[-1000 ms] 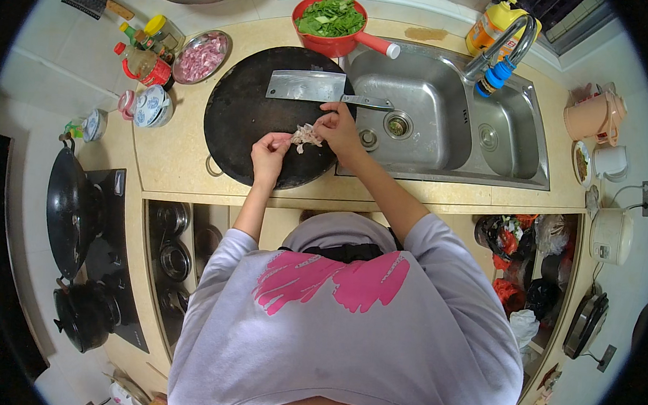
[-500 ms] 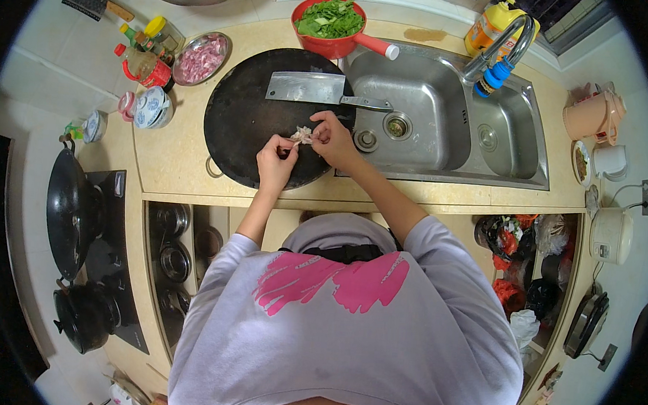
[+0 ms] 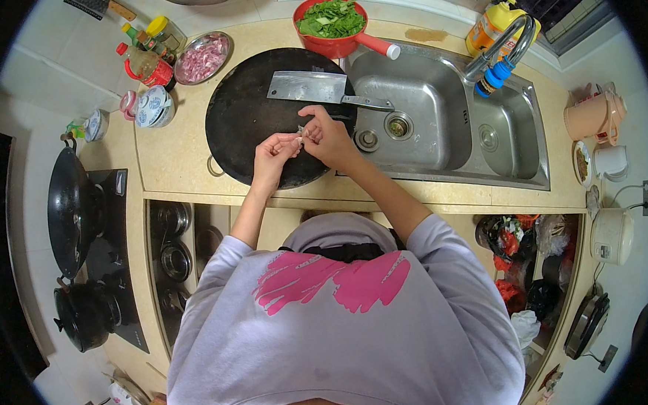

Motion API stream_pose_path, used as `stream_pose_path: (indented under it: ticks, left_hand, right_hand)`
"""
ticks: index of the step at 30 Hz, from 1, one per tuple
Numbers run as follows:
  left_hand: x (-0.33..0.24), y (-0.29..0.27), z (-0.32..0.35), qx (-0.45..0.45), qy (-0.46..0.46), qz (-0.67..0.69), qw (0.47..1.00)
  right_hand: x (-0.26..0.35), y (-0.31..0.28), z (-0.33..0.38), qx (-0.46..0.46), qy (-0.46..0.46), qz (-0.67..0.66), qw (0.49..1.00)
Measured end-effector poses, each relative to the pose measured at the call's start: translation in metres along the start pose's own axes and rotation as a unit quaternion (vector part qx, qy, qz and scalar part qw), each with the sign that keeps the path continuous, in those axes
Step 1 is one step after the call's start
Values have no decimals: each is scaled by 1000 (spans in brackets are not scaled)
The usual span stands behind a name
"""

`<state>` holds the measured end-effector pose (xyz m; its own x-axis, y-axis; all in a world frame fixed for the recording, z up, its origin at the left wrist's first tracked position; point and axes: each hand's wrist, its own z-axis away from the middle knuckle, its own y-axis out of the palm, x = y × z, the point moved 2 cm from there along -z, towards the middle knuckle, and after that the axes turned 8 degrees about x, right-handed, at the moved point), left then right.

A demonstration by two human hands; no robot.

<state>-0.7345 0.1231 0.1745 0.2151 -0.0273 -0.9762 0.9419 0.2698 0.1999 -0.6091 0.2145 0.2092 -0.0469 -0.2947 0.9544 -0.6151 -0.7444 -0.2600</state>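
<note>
Pinching a small pale morsel (image 3: 301,132) between both hands, left hand (image 3: 273,155) and right hand (image 3: 328,137), mid-frame over the dark round board (image 3: 240,123); we risk dropping it; the cleaver (image 3: 307,87) lies just above

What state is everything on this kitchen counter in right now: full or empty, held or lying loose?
Left hand: pinching a small pale piece over the board.
Right hand: pinching the same piece.
Round dark chopping board: flat on the counter, mostly bare.
Cleaver: lying flat on the board, unheld.
Red pan: filled with chopped greens.
Metal bowl: holding pink meat pieces.
Double sink: empty, no water running.
</note>
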Motion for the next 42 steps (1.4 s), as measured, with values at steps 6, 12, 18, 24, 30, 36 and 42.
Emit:
stream_pose_path:
  ticks: [6,12,18,24,30,36,42]
  left_hand:
    - [2,0,-2,-12,17,72,997]
    - [2,1,-2,0,-32,74,997]
    - [8,-4,-3,23,-67,170,983]
    - [2,0,-1,22,-85,170,981]
    - [14,-5,-6,40,-79,126,988]
    - [18,-8,-11,64,-68,147,985]
    - [7,-1,-10,31,-120,153,981]
  right_hand:
    - [-15,6,-3,-21,29,-202,979]
    - [-23,2,-1,23,70,-304,950]
    - [-30,-2,-1,17,77,-296,952]
    - [-32,0,-1,20,40,-270,962]
    - [-35,3,-3,3,34,-234,972]
    - [-39,5,-5,9,40,-240,970]
    - [-43,7,-5,-22,33,-168,985]
